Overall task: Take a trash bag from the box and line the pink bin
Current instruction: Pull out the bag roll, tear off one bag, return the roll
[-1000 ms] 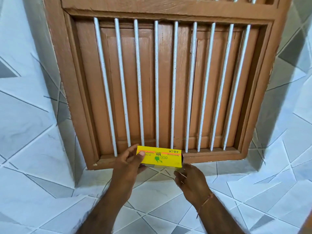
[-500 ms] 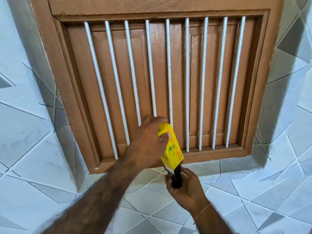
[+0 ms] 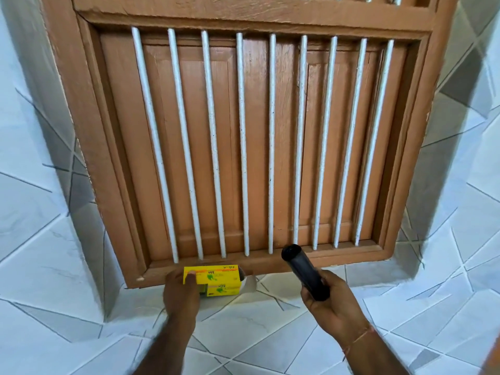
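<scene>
A yellow bin-bag box (image 3: 216,280) lies lengthwise at the foot of the brown window frame, its right end flap open. My left hand (image 3: 180,290) grips the box's left end, thumb on top. My right hand (image 3: 328,296) is closed around a black roll of trash bags (image 3: 304,270), which points up and to the left, clear of the box. The pink bin is not in view.
A brown wooden window (image 3: 251,136) with white vertical bars (image 3: 242,142) and shut shutters fills the wall ahead. Its sill (image 3: 338,259) runs just behind the box. White tiles with grey lines (image 3: 40,253) surround it.
The black roll has come out of the box into my right hand. My left hand has turned the box from upright to flat and lowered it to the sill's edge.
</scene>
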### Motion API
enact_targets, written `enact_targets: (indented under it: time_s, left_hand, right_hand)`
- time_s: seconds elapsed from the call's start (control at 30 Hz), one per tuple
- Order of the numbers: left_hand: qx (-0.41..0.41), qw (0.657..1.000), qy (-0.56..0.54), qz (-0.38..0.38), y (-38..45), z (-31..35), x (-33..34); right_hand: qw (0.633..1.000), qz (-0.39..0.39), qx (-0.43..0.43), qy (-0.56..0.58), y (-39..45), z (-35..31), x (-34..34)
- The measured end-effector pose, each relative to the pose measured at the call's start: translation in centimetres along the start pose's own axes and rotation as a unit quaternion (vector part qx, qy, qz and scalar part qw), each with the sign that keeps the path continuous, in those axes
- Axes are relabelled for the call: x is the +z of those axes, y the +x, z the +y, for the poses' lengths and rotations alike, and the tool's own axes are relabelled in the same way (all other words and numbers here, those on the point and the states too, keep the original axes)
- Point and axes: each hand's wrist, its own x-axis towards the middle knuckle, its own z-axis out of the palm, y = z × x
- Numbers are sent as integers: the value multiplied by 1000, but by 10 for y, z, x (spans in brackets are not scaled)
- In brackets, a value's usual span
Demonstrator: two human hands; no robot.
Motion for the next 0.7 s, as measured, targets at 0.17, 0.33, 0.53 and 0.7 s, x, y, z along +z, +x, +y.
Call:
enact_targets:
  time_s: [0.17,0.33,0.53,0.7]
  left_hand:
    - [59,979,195,-13,-2,5,-1]
    - [229,966,26,-119,-50,38,-3]
    - [103,879,-173,-433,-84,82,5]
    - [91,908,-147,-382,-74,88,-3]
  right_hand:
    - [999,-1,37,30,-2,9,5]
    - [997,-59,40,29,-9,23,16]
    - [985,-152,85,14,-23,49,36]
    - [964,-149,78,-207,-35,48,39]
